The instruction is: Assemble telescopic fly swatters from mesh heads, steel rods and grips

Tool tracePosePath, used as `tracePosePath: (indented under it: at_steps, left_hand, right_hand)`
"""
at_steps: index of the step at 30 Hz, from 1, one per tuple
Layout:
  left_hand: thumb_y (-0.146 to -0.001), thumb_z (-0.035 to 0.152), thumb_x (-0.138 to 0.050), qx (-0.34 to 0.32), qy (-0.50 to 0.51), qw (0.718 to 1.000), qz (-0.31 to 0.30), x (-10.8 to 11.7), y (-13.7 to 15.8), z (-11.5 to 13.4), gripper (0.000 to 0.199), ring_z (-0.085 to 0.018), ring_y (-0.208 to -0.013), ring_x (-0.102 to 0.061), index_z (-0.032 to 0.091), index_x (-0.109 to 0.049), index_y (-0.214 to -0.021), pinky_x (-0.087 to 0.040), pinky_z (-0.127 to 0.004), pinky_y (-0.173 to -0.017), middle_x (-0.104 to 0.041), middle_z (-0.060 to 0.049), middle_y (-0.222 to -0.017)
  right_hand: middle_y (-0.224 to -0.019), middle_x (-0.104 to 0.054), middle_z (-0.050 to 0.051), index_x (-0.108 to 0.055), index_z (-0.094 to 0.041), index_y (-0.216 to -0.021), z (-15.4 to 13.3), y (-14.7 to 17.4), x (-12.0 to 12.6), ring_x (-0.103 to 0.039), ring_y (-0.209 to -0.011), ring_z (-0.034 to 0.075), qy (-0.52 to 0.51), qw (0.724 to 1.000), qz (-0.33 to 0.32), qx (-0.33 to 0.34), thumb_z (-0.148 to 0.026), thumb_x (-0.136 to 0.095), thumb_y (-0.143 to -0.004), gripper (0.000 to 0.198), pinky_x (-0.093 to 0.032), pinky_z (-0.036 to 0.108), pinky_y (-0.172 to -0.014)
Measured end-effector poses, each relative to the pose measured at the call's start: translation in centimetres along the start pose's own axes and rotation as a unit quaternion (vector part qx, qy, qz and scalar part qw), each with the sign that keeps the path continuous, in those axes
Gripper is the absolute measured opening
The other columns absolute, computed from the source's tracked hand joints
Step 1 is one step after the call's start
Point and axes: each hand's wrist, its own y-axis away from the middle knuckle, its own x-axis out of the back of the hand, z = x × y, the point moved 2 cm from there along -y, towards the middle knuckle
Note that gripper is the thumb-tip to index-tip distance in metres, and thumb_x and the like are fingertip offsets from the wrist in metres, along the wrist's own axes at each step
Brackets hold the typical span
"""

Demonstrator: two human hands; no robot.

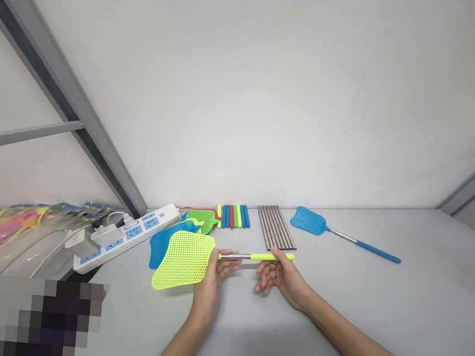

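1. Left hand (208, 283) and right hand (282, 279) are both on the yellow-green fly swatter (182, 261): the left closes thumb and fingers around the neck end, just beside the mesh head (185, 256), and the right pinches the grip (267, 256) between thumb and forefinger, its other fingers loosely bent below

2. Lying crosswise before the person, the swatter is held over the counter (377, 290), on the near side of the metal tubes (277, 228); whether its head touches the blue swatter head (160, 246) behind it, I cannot tell from my place

3. For a good hold, I think the left fingers should press on the metal rod (245, 257) and the neck, not on the mesh, because such a thin sheet would probably bend

4. Any push or twist from the right is better made straight along the rod; a sideways force could tilt the grip

5. A fuller wrap of the right fingers would perhaps give more control than this light pinch

6. Toward the power strip (132, 236), the mesh should move with care, as it could catch on something there
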Motion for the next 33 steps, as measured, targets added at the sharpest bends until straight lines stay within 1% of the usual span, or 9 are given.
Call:
tracePosePath:
  at_steps: [7, 11, 14, 19, 24, 29, 33]
  left_hand:
    - [-0.073, 0.036, -0.049, -0.003, 0.002, 1.0, 0.006, 0.07, -0.07, -0.03, 0.025, -0.019, -0.069, -0.06, 0.013, -0.056, -0.079, -0.047, -0.032, -0.064, -0.062, -0.007, -0.082]
    - [-0.073, 0.036, -0.049, -0.001, 0.008, 1.0, 0.017, 0.31, -0.26, 0.03, 0.024, -0.018, -0.068, -0.061, 0.014, -0.057, -0.078, -0.047, -0.031, -0.063, -0.063, -0.005, -0.079]
    - [-0.073, 0.036, -0.049, 0.002, 0.014, 1.0, 0.014, 0.4, -0.35, 0.11, 0.023, -0.018, -0.069, -0.061, 0.015, -0.057, -0.077, -0.047, -0.031, -0.064, -0.064, -0.005, -0.078]
    - [-0.073, 0.037, -0.049, 0.01, 0.014, 1.0, -0.003, 0.28, -0.27, 0.06, 0.024, -0.017, -0.068, -0.061, 0.015, -0.056, -0.08, -0.047, -0.03, -0.064, -0.064, -0.005, -0.079]
    - [-0.073, 0.037, -0.049, 0.013, 0.013, 1.0, 0.002, 0.08, -0.12, 0.17, 0.026, -0.018, -0.067, -0.061, 0.013, -0.056, -0.08, -0.047, -0.029, -0.062, -0.064, -0.007, -0.079]
    - [-0.073, 0.037, -0.048, 0.022, 0.006, 1.0, 0.0, -0.09, -0.06, 0.24, 0.026, -0.017, -0.066, -0.061, 0.013, -0.055, -0.081, -0.048, -0.028, -0.061, -0.063, -0.007, -0.08]
    - [-0.072, 0.037, -0.051, 0.024, 0.011, 1.0, 0.005, -0.1, -0.06, 0.18, 0.026, -0.017, -0.065, -0.061, 0.013, -0.055, -0.08, -0.048, -0.028, -0.059, -0.063, -0.006, -0.08]
  right_hand:
    - [-0.047, -0.056, 0.006, -0.059, -0.008, -0.065, -0.09, 0.01, -0.18, -0.058, -0.047, 0.018, 0.014, 1.0, -0.001, 0.007, -0.058, -0.024, -0.075, 0.062, -0.036, 0.022, -0.04]
    - [-0.048, -0.057, 0.007, -0.059, -0.008, -0.065, -0.03, -0.01, -0.41, -0.058, -0.048, 0.018, 0.026, 0.999, -0.028, -0.006, -0.06, -0.024, -0.074, 0.064, -0.036, 0.022, -0.04]
    - [-0.049, -0.057, 0.008, -0.059, -0.007, -0.064, 0.05, -0.05, -0.45, -0.058, -0.048, 0.017, 0.035, 0.999, -0.032, -0.002, -0.06, -0.024, -0.074, 0.064, -0.036, 0.022, -0.04]
    - [-0.05, -0.056, 0.006, -0.06, -0.007, -0.065, 0.01, -0.08, -0.34, -0.056, -0.046, 0.015, 0.029, 0.999, -0.023, 0.003, -0.059, -0.024, -0.075, 0.064, -0.036, 0.023, -0.041]
    - [-0.052, -0.054, 0.006, -0.06, -0.008, -0.065, -0.01, -0.16, -0.2, -0.049, -0.042, 0.011, 0.031, 0.999, -0.014, 0.017, -0.057, -0.025, -0.076, 0.061, -0.035, 0.022, -0.04]
    - [-0.06, -0.053, 0.007, -0.06, -0.009, -0.064, -0.05, -0.21, -0.21, -0.041, -0.046, 0.009, 0.003, 0.999, 0.01, 0.032, -0.054, -0.031, -0.076, 0.055, -0.032, 0.021, -0.038]
    - [-0.067, -0.054, 0.008, -0.059, -0.012, -0.066, -0.29, -0.16, -0.42, -0.042, -0.056, 0.013, -0.017, 0.998, 0.033, 0.051, -0.05, -0.038, -0.075, 0.044, -0.034, 0.022, -0.039]
